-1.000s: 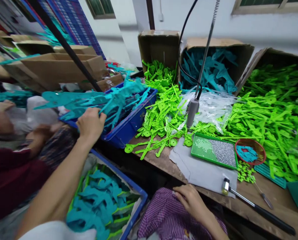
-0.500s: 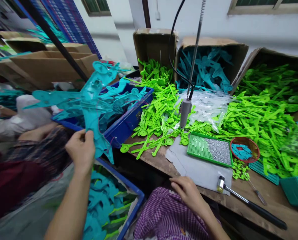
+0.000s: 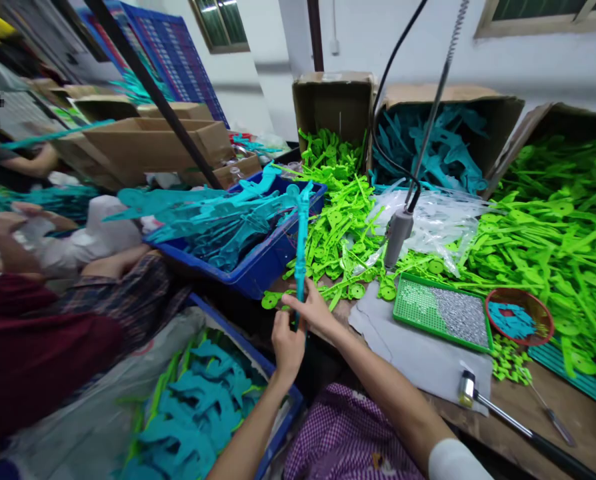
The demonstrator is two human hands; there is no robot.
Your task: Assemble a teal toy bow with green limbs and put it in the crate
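A flat teal plastic piece (image 3: 302, 233) stands upright, seen edge-on, between my two hands. My left hand (image 3: 289, 343) is closed around its lower end. My right hand (image 3: 314, 308) grips the same piece from the right, just above, with the thumb across it. Behind the hands is a blue crate (image 3: 258, 267) heaped with similar teal pieces (image 3: 228, 223). Below and to the left, a second blue crate (image 3: 293, 407) lined with plastic holds teal and lime-green pieces (image 3: 193, 407). The fingers partly hide the low end of the held piece.
Lime-green parts (image 3: 538, 247) cover much of the bench. A grey powered screwdriver (image 3: 399, 237) hangs from a spring. To the right are a green tray (image 3: 403, 310) of small metal bits, a red basket (image 3: 545, 320) and a hammer (image 3: 508, 420). Another person's sleeve (image 3: 38, 353) is at left.
My left hand has brought the teal piece from the left toward the middle and turned it edge-on. My right hand has risen from my lap to grip it. The view has shifted left.
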